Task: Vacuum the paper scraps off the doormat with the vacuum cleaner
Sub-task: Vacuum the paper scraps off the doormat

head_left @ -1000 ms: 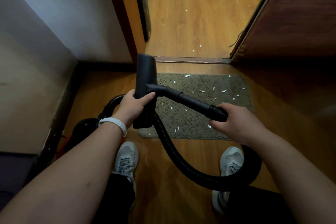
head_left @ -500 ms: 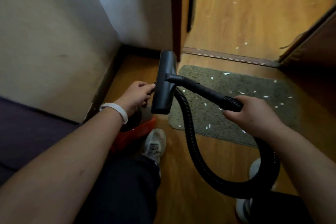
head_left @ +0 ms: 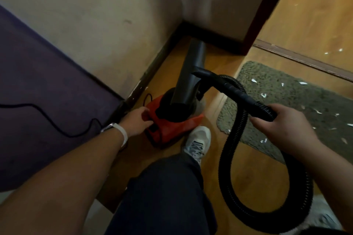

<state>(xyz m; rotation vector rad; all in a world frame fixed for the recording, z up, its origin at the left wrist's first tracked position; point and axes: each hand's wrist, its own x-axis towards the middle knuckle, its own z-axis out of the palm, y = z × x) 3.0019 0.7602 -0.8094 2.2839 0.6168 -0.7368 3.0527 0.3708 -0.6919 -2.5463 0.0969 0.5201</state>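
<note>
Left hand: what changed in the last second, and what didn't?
The left hand let go of the black flat floor nozzle and dropped down-left to the red vacuum cleaner body, fingers touching it. Unchanged: the right hand still grips the black wand, and the white paper scraps still lie on the grey-green shaggy doormat.

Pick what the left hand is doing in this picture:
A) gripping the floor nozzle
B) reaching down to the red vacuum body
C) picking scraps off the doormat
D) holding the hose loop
B: the left hand is down at the red vacuum body by the wall, with its fingers against the body's side, while the right hand alone grips the black wand.
</note>
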